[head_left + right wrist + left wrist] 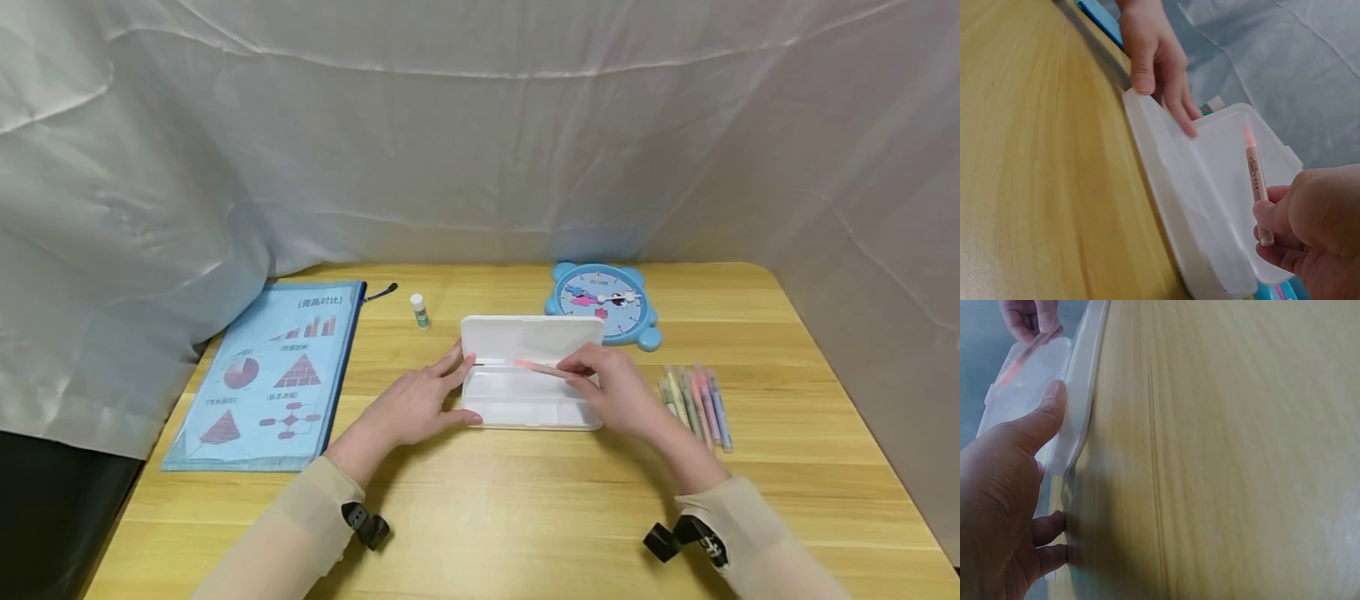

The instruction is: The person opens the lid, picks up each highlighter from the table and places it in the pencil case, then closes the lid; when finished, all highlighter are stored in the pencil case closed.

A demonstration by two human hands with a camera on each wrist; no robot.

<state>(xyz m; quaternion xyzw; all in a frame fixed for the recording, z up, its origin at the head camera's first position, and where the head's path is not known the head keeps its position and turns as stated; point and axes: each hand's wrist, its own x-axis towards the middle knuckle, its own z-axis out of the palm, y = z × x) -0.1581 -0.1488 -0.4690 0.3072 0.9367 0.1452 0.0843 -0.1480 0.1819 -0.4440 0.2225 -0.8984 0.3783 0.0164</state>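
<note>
A white plastic pencil case (528, 410) lies opened on the table, its lid (498, 337) tipped back and compartments in its base. My left hand (420, 404) holds the left end of the case, thumb at the front corner and forefinger near the hinge. My right hand (611, 387) pinches a slim highlighter (1255, 165) with a pale body and a pink end. In the head view the highlighter is above the case, pink end pointing left. To the right of that hand lies a row of several pastel highlighters (697, 404).
Behind the case is a blue toy clock (626, 321), partly covered by the lid. A glue stick (420, 312) stands at the back left. Further left lies a blue zip document pouch (277, 375). Grey cloth (480, 150) hangs behind the table.
</note>
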